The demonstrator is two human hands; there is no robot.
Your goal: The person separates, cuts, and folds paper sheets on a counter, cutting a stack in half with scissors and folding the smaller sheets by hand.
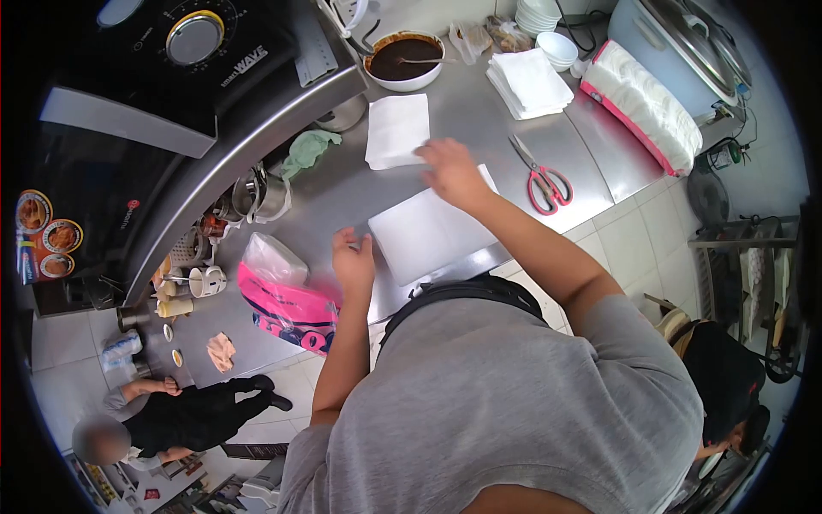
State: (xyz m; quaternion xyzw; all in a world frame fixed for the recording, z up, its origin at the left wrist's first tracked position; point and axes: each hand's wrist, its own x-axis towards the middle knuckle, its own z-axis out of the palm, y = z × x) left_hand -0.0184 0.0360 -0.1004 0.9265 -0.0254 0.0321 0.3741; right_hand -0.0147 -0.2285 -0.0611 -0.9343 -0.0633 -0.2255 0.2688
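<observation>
My right hand reaches over the steel counter, fingers stretched and a little apart, fingertips at the lower right corner of a stack of white paper sheets. Below that hand, close to my body, lies a larger flat white sheet or board; my forearm covers part of its right side. My left hand hovers near its left edge, thumb and fingers loosely bent and apart, with nothing seen between them. Beside the left hand sits a pink plastic pack. Scissors with red handles lie open to the right.
A bowl of dark sauce with a spoon stands at the back. Another white paper stack, small white bowls and a long tissue pack are at right. A microwave overhangs the left. A person stands at the counter's far end.
</observation>
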